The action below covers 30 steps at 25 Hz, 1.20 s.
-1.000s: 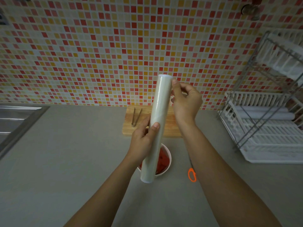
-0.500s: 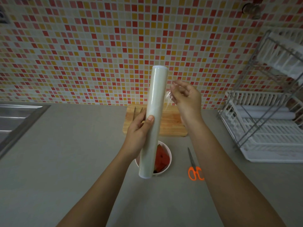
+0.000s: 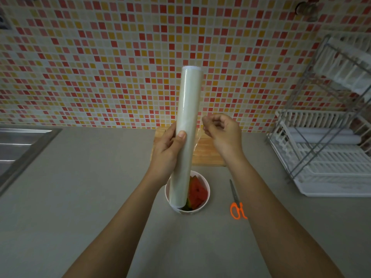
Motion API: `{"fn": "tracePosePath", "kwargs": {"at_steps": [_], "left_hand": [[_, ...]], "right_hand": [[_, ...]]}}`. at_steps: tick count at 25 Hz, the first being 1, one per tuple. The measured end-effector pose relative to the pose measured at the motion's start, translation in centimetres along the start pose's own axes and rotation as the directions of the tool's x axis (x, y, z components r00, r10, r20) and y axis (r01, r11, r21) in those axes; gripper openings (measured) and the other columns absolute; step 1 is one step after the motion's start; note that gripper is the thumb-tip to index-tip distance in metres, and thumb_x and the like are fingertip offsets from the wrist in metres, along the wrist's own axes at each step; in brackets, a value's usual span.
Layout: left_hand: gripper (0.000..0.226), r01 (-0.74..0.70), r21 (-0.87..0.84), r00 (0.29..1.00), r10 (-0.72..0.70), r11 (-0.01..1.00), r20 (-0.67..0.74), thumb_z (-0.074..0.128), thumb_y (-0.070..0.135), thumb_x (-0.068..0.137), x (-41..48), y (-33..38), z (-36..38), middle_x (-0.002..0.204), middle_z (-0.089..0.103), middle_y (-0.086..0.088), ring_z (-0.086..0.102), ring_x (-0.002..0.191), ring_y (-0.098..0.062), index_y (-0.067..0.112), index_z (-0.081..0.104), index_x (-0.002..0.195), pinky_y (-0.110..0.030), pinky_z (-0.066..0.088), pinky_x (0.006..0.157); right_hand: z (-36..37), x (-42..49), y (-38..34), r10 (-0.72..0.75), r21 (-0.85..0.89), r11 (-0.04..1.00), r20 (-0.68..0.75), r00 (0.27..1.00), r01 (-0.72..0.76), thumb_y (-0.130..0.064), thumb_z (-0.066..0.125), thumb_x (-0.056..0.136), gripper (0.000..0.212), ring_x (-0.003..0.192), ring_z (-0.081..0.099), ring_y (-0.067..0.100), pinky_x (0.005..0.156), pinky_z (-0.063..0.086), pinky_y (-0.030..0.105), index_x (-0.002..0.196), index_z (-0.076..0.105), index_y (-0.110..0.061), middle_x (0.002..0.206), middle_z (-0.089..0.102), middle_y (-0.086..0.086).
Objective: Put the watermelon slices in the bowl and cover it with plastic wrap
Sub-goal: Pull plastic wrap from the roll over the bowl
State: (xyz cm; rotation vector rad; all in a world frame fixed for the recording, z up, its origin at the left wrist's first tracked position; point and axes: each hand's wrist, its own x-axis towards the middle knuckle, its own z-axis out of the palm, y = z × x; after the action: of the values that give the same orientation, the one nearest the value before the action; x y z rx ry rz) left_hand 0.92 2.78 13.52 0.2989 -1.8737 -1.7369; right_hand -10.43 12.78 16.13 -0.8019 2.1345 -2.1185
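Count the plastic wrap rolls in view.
3: one pale upright roll held in the left hand; two white rolls lying in the rack's lower tier. Others may be hidden.

Two bare forearms, no sleeves, left hand (image 3: 167,151), right hand (image 3: 222,133), short unpainted nails

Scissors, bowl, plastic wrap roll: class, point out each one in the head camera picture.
scissors (image 3: 237,210), head view, orange handle.
bowl (image 3: 206,201), head view, white right rim.
plastic wrap roll (image 3: 189,109), head view, upper middle of tube.
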Motion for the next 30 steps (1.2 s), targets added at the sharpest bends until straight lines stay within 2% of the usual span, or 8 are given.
{"fn": "tracePosePath", "kwargs": {"at_steps": [5,10,13,15,20,23,25,30], "left_hand": [[0.025,-0.040,-0.054,0.999,0.040,0.998,0.011,0.046,0.036,0.096,0.5,0.8,0.0,0.108,0.067,0.013,0.063,0.101,-0.007,0.041,0.058,0.118,-0.031,0.054,0.086],[0.023,-0.055,-0.021,0.998,0.056,0.998,0.020,0.045,0.037,0.098,0.8,1.2,-0.2,0.103,0.064,0.026,0.062,0.098,0.002,0.047,0.053,0.116,-0.016,0.052,0.077],[0.025,-0.058,-0.014,0.998,0.058,0.998,-0.009,0.045,0.041,0.097,1.1,1.2,-0.3,0.100,0.063,0.025,0.062,0.095,0.001,0.042,0.054,0.120,-0.020,0.053,0.077],[0.035,-0.058,-0.012,0.998,0.058,0.998,-0.017,0.045,0.042,0.096,1.3,1.2,-0.5,0.102,0.063,0.022,0.062,0.096,-0.001,0.033,0.051,0.129,-0.021,0.054,0.077],[0.031,-0.088,-0.017,0.996,0.088,0.996,-0.017,0.045,0.041,0.097,1.5,1.5,-0.9,0.104,0.064,0.013,0.062,0.098,-0.012,0.033,0.054,0.125,-0.035,0.056,0.085],[0.035,-0.102,-0.026,0.995,0.102,0.994,-0.011,0.045,0.040,0.096,1.7,1.8,-0.9,0.101,0.063,0.009,0.062,0.094,-0.015,0.024,0.054,0.127,-0.036,0.056,0.082],[0.036,-0.116,-0.005,0.993,0.116,0.993,0.002,0.045,0.039,0.096,1.8,1.8,-0.7,0.098,0.063,0.012,0.062,0.091,-0.011,0.023,0.054,0.126,-0.030,0.055,0.077],[0.021,-0.080,-0.072,0.997,0.079,0.994,-0.007,0.047,0.043,0.094,2.1,2.1,-0.8,0.094,0.065,0.018,0.063,0.090,-0.006,0.043,0.061,0.110,-0.031,0.055,0.079]], "right_hand": [[-0.2,-1.5,0.8,0.076,0.070,0.993,0.226,0.971,-0.094,-0.041,0.069,0.077,0.012,0.076,0.069,0.011,0.073,0.057,0.027,0.083,0.066,-0.030,0.080,0.070,-0.009],[-0.4,-1.2,1.3,-0.013,-0.054,0.998,0.097,0.995,0.018,-0.031,0.065,0.085,0.007,0.070,0.067,0.007,0.072,0.056,0.026,0.078,0.064,-0.031,0.072,0.069,-0.010],[-0.6,-2.2,1.7,0.107,0.062,0.990,0.245,0.964,-0.125,-0.044,0.067,0.078,0.012,0.077,0.069,0.012,0.071,0.057,0.023,0.082,0.066,-0.033,0.084,0.069,-0.008],[-0.6,-2.8,2.2,0.086,-0.034,0.996,0.342,0.936,-0.079,-0.038,0.071,0.076,0.006,0.076,0.068,0.011,0.072,0.056,0.024,0.074,0.068,-0.033,0.075,0.070,-0.011],[-1.2,-2.6,3.0,0.093,-0.083,0.993,0.195,0.976,-0.079,-0.035,0.062,0.085,0.009,0.070,0.069,0.009,0.074,0.056,0.033,0.078,0.060,-0.031,0.079,0.068,-0.006],[-1.1,-3.9,3.2,0.167,-0.096,0.985,0.356,0.920,-0.142,-0.053,0.070,0.071,0.022,0.075,0.070,0.012,0.074,0.057,0.029,0.077,0.066,-0.032,0.080,0.069,-0.005],[-0.8,-4.2,3.5,0.124,-0.150,0.986,0.379,0.917,-0.072,-0.041,0.073,0.073,0.009,0.076,0.068,0.009,0.073,0.055,0.023,0.070,0.068,-0.034,0.074,0.071,-0.011],[-1.6,-4.6,4.7,0.143,-0.096,0.989,0.348,0.926,-0.117,-0.036,0.064,0.083,0.002,0.084,0.068,0.009,0.079,0.054,0.029,0.084,0.063,-0.036,0.087,0.069,-0.010]]}}
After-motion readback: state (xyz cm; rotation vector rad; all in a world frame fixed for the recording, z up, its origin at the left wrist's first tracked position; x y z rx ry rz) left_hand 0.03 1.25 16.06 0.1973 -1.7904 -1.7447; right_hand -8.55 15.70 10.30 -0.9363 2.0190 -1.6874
